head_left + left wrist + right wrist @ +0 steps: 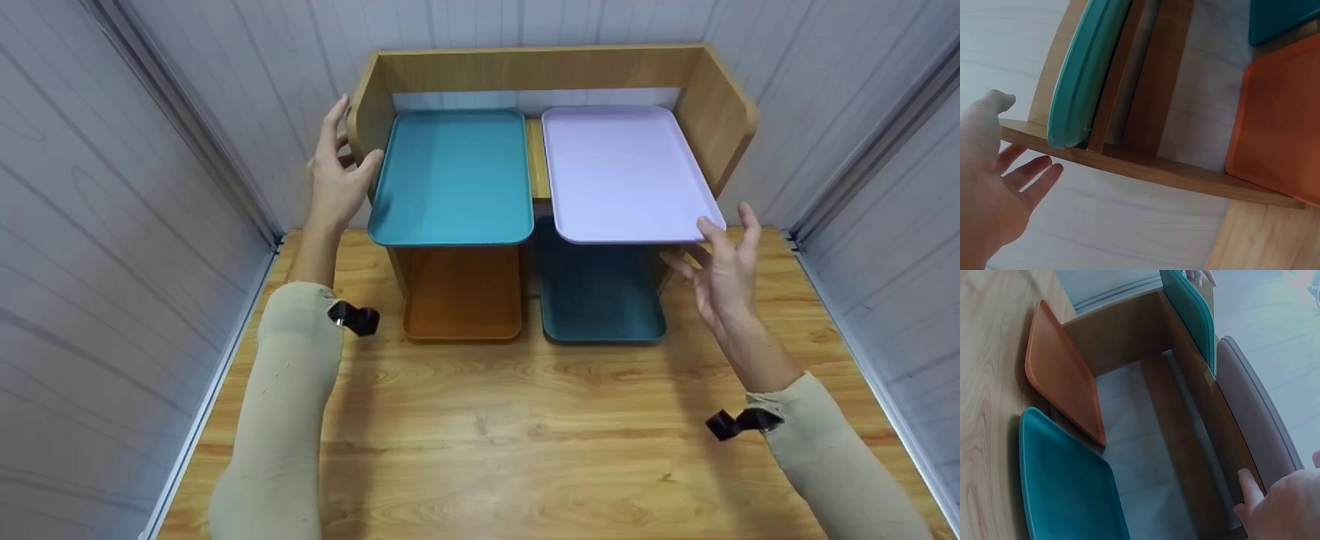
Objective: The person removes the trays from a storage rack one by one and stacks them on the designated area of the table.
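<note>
A wooden shelf (720, 97) is standing at the far side of the desk (525, 435), flanked by both hands. The left hand (337, 176) is being held spread beside the shelf's left panel, next to the teal tray (454, 176). The right hand (724, 270) is being held spread at the near right corner of the lilac tray (622, 172), nothing gripped. The trays' long axes are running near to far.

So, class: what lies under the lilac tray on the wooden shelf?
Under the lilac tray a dark teal tray rests on the table, its front half showing; the shelf covers its back part.
</note>
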